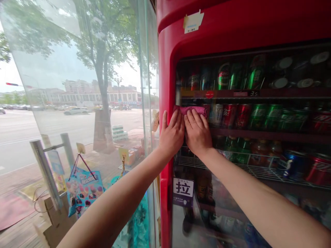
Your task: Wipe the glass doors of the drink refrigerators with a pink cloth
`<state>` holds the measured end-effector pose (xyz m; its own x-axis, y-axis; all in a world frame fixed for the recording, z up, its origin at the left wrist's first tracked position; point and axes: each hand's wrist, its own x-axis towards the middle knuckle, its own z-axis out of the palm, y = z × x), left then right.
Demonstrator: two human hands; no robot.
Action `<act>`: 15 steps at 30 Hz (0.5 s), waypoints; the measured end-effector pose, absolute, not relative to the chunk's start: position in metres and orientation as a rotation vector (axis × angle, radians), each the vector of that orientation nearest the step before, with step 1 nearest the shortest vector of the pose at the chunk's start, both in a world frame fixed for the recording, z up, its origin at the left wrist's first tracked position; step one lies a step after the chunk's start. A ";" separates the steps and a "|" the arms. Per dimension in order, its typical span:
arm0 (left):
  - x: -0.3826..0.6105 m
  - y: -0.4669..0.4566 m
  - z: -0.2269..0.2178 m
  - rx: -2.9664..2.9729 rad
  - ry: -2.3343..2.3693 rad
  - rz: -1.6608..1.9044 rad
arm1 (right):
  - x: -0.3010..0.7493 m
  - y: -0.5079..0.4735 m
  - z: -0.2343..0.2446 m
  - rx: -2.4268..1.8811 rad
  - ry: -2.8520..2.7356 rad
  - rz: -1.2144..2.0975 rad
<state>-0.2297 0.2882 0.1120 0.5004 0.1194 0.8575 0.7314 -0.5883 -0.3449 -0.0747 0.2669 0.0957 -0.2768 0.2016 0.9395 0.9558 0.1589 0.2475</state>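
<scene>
My left hand (172, 135) and my right hand (198, 134) lie flat side by side on the glass door of a red drinks fridge (232, 24). A folded pink cloth (188, 110) sits under the fingertips of both hands, pressed to the glass. My left hand is at the door's left edge, next to the red frame. Behind the glass, rows of green and red drink cans (258, 116) stand on the shelves, nearest my right hand. The cans directly behind my hands are hidden.
A "PULL" sign (183, 192) is stuck low on the fridge door, and a paper tag (193, 22) sits on the red top. To the left, a glass shopfront wall (77, 86) faces a street. A printed blue bag (84, 193) and cardboard (58, 220) stand below.
</scene>
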 end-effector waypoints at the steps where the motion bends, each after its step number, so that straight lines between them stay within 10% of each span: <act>1: -0.231 0.287 0.104 -2.028 -0.695 -1.071 | -0.074 0.265 0.088 -1.139 -1.644 -1.203; 15: -0.245 0.270 0.035 -2.036 -0.706 -0.966 | -0.082 0.243 0.019 -1.177 -1.664 -1.324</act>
<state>-0.2451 0.2702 0.0348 0.5608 0.1538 0.8135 0.7288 -0.5579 -0.3970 -0.0824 0.2433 0.0187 -0.3457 0.2272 0.9104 0.9382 0.0663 0.3397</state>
